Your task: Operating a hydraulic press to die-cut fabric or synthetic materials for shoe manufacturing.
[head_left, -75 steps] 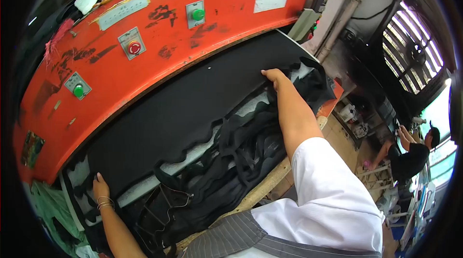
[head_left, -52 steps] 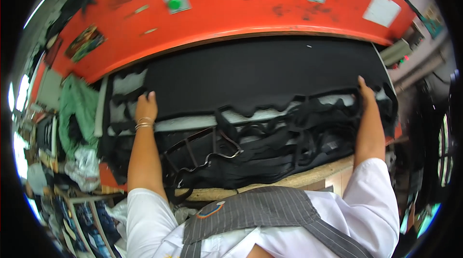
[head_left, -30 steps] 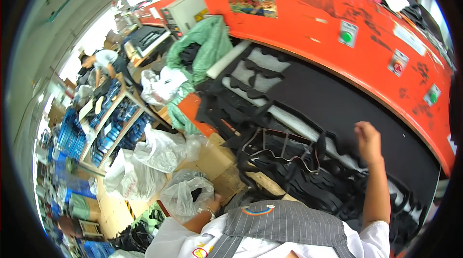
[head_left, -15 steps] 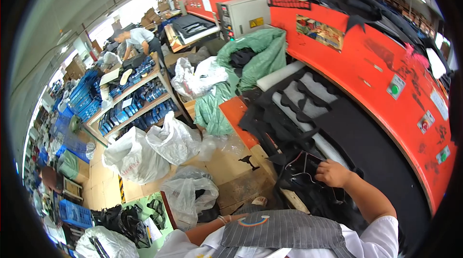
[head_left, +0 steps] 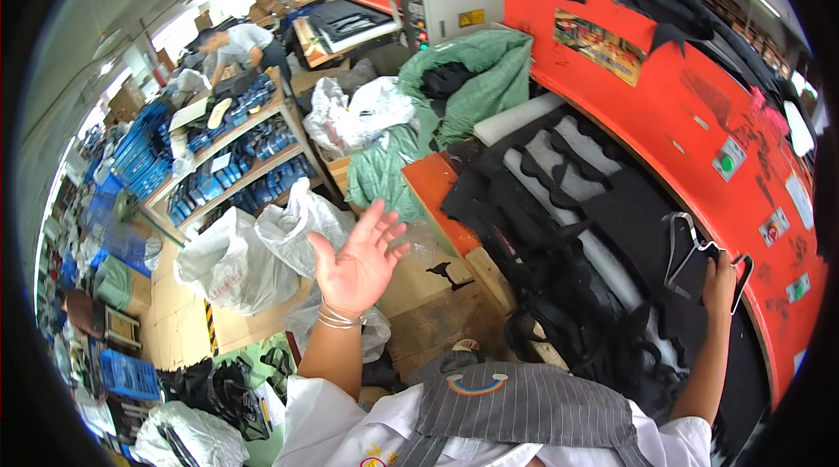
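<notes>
Two hands in the frame, doing very different things. The right hand [head_left: 720,273] is out on the black foam sheet [head_left: 642,222] that covers the desk, and its grip is closed round one bent metal wire cutting die [head_left: 699,250], a thin silvery outline lying flat on the foam right up against the orange press body [head_left: 699,117]. Fingers wrap the near end of the wire; the rest of the loop sticks out toward the upper left.

The left hand [head_left: 354,259] is up in the air, palm facing the camera, fingers spread wide, holding nothing and touching nothing. A few thin bangles [head_left: 336,318] sit on that wrist.

Counts: one wire die, one big foam sheet with a row of wavy cutouts showing white underneath, at least three small control plates with round buttons on the orange panel, one green [head_left: 727,159]. A heap of black cut offcuts [head_left: 568,327] hangs over the near edge of the desk. One green sack [head_left: 476,83] sits at the desk's far end.

Room-wise, the right side is boxed in by the press. The left opens onto floor with several clear plastic bags [head_left: 253,249], blue-stocked shelves [head_left: 227,170], and another person [head_left: 240,41] bent over far back.
</notes>
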Action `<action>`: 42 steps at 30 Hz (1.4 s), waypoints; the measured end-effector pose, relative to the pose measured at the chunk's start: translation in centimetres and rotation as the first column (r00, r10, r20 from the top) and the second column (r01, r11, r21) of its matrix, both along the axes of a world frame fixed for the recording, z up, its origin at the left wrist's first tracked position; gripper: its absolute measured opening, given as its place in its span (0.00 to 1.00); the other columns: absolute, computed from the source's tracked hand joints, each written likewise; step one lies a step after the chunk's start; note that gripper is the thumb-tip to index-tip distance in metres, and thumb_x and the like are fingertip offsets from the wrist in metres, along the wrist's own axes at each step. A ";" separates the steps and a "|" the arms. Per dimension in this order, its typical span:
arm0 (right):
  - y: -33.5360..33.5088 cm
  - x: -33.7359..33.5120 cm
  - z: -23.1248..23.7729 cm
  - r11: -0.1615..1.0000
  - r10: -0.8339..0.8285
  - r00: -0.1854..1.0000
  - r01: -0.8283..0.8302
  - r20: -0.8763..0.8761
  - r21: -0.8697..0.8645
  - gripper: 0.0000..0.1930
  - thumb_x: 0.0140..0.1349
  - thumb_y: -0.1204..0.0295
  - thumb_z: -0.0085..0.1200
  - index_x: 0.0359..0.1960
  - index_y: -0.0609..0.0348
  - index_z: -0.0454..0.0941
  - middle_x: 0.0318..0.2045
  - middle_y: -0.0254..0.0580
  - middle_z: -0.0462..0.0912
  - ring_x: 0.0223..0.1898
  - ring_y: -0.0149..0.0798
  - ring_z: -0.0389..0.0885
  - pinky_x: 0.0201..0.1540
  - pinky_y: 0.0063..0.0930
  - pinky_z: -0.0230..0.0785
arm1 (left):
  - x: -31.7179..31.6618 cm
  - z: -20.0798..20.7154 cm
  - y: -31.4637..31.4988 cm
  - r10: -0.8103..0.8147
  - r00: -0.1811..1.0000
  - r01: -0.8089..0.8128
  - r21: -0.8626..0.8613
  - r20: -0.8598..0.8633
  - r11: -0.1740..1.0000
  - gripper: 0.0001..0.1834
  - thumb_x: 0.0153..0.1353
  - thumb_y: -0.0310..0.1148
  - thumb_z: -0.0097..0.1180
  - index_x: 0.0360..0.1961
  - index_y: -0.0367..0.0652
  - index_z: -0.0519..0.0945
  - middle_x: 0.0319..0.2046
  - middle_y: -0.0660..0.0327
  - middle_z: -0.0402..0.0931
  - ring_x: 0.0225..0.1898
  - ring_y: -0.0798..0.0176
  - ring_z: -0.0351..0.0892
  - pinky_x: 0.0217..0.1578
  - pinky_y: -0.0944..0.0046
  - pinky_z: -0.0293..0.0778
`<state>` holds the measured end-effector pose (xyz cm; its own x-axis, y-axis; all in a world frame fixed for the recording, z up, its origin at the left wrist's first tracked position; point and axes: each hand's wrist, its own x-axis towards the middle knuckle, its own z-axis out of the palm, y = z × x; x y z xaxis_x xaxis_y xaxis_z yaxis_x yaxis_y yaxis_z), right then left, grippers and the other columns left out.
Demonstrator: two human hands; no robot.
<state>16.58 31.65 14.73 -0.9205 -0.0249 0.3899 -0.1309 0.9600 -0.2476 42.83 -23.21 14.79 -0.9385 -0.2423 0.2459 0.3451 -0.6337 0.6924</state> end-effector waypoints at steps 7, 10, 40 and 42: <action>12.3 -1.5 -7.8 0.946 -0.324 0.939 0.320 0.116 0.047 0.13 0.55 0.72 0.46 0.34 0.74 0.73 0.37 0.70 0.77 0.45 0.65 0.75 0.50 0.50 0.65 | -5.4 3.4 2.9 -0.265 0.927 0.272 -0.013 -0.267 0.962 0.54 0.56 0.77 0.22 0.63 0.41 0.67 0.56 0.56 0.68 0.56 0.54 0.65 0.59 0.50 0.57; 13.9 -1.0 -10.6 0.925 -0.375 0.908 0.378 0.188 0.022 0.14 0.55 0.70 0.47 0.31 0.73 0.75 0.36 0.71 0.77 0.44 0.65 0.76 0.49 0.50 0.66 | -7.4 7.6 8.4 -0.329 0.797 0.328 -0.094 -0.507 0.940 0.63 0.52 0.80 0.13 0.58 0.28 0.69 0.54 0.49 0.69 0.51 0.56 0.66 0.56 0.58 0.59; 8.3 -0.1 -8.2 0.923 -0.366 0.917 0.335 0.159 0.190 0.18 0.62 0.64 0.45 0.40 0.71 0.74 0.39 0.67 0.78 0.43 0.64 0.77 0.47 0.50 0.70 | -5.8 13.1 17.8 -0.308 0.304 0.290 -0.221 -0.901 0.931 0.46 0.54 0.77 0.32 0.41 0.48 0.85 0.46 0.58 0.71 0.40 0.59 0.65 0.44 0.55 0.59; 9.3 -0.7 -6.8 0.932 -0.174 0.982 0.189 -0.074 0.309 0.16 0.63 0.70 0.46 0.52 0.60 0.68 0.48 0.60 0.73 0.46 0.62 0.76 0.48 0.49 0.69 | -5.6 12.5 18.9 -0.293 0.264 0.324 -0.202 -0.919 0.924 0.46 0.53 0.78 0.32 0.41 0.47 0.85 0.46 0.58 0.72 0.39 0.60 0.65 0.44 0.55 0.59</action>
<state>15.88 40.98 7.90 -0.9026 0.0133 0.4303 0.0488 0.9962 0.0716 37.20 -4.34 27.24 -0.1029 -0.0091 0.9946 0.5148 -0.8561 0.0455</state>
